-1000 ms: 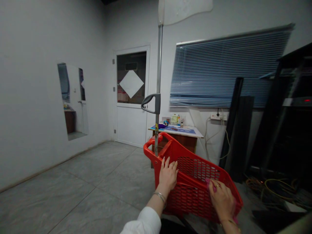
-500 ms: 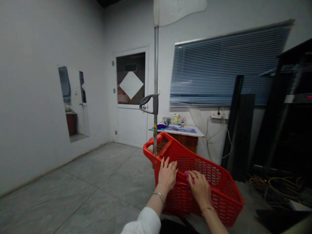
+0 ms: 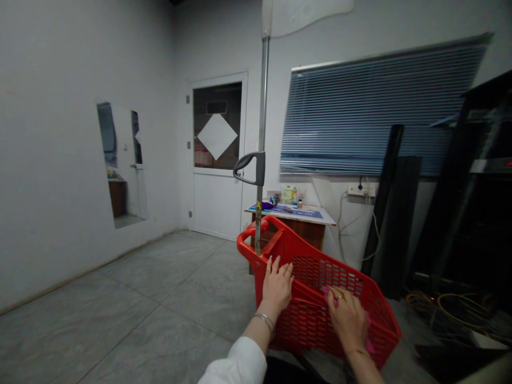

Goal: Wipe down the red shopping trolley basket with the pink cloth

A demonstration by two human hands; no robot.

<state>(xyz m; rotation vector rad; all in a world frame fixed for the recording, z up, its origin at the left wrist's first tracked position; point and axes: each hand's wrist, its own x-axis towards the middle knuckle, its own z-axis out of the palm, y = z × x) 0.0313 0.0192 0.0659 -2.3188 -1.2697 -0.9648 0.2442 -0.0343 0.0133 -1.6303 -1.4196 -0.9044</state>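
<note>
In front of me stands a red plastic shopping cart (image 3: 306,314) with perforated walls. My left hand (image 3: 278,285) lies on its near rim close to the handle end, fingers stretched out and apart. Farther right, my right hand (image 3: 348,314) is closed around a pink cloth (image 3: 370,330), pressed to the same rim; bits of the cloth stick out beside the fingers and under the wrist. From the cart's handle end rises a metal pole (image 3: 264,96) with a grey grip (image 3: 252,168) and a pale panel (image 3: 308,13) at the top.
Behind the cart is a table (image 3: 328,217) holding small bottles and a purple item (image 3: 267,206). A white door (image 3: 218,202) and a wall mirror (image 3: 126,170) are to the left. On the right are a dark rack (image 3: 460,213), leaning dark panels (image 3: 402,224) and coiled cables (image 3: 460,309).
My right hand has slid to the right along the cart's rim with the pink cloth. My left hand stays on the rim. The view has shifted slightly.
</note>
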